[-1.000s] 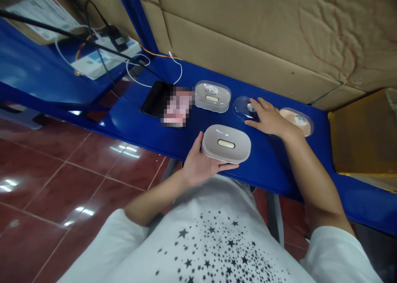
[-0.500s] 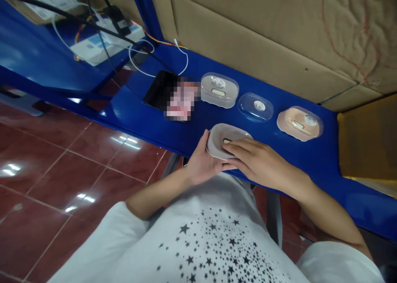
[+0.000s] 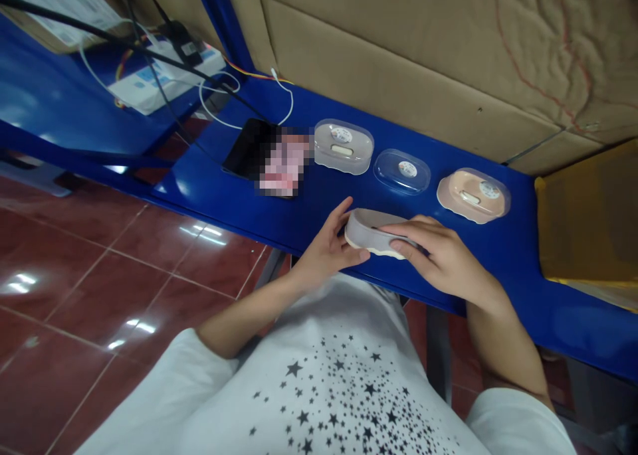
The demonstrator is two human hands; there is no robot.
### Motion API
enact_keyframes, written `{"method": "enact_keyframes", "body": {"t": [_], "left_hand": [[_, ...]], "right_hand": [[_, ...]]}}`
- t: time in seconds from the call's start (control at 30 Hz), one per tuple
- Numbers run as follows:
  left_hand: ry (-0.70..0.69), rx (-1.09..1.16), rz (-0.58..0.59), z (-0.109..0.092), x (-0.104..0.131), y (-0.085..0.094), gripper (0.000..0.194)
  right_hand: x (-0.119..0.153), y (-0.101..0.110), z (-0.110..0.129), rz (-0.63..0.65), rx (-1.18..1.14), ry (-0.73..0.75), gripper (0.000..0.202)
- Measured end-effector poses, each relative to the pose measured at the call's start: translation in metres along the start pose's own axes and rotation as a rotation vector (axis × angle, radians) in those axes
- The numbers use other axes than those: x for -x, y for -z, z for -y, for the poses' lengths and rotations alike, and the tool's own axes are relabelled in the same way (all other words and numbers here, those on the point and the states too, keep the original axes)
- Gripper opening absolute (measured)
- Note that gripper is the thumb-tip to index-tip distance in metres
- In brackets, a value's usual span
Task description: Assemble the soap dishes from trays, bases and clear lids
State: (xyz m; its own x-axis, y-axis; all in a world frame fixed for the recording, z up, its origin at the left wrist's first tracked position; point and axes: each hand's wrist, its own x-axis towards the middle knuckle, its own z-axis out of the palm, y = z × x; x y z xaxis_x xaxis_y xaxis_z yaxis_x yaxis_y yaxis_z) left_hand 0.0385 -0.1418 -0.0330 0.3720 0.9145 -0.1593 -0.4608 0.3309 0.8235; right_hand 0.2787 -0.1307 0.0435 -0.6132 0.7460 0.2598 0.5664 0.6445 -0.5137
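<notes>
A grey oval dish [image 3: 366, 228], which looks like a soap dish, is tilted on its side above the front edge of the blue table, its wavy off-white rim facing me. My right hand [image 3: 438, 252] grips its right part, thumb in front and fingers over the top. At the left end, my left hand [image 3: 326, 246] has its fingers spread loosely around the dish, thumb raised. Beyond the hands lie a clear oval lid [image 3: 393, 175] with a round sticker, a grey dish under a clear lid [image 3: 336, 159] and a pinkish dish under a clear lid [image 3: 456, 199].
The blue table [image 3: 294, 226] carries a black tray-like item [image 3: 246, 153] beside a blurred-out pink patch. Behind stands a cardboard wall [image 3: 399, 63]; a yellow-brown box [image 3: 588, 222] is on the right. White cables and a power strip [image 3: 164, 76] are at upper left.
My right hand has tipped the grey dish from facing up onto its side and shifted it slightly right. My left hand has loosened from under it, fingers spreading.
</notes>
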Motion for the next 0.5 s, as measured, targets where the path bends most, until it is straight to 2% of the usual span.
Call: {"method": "enact_keyframes", "body": {"t": [0.17,0.3,0.5], "left_hand": [[-0.023,-0.117,0.025,0.0040,-0.0031,0.0078,0.101],[-0.046,-0.198,0.046,0.0041,-0.0013,0.0081,0.099],[-0.062,-0.268,0.118,0.0042,0.0037,0.0100,0.121]], "right_hand": [[0.0000,-0.0065,0.0033,0.073,-0.012,-0.063,0.032],[0.0021,-0.0099,0.0050,0.138,0.066,-0.042,0.035],[0.0045,-0.0030,0.0023,0.032,0.120,-0.029,0.034]]}}
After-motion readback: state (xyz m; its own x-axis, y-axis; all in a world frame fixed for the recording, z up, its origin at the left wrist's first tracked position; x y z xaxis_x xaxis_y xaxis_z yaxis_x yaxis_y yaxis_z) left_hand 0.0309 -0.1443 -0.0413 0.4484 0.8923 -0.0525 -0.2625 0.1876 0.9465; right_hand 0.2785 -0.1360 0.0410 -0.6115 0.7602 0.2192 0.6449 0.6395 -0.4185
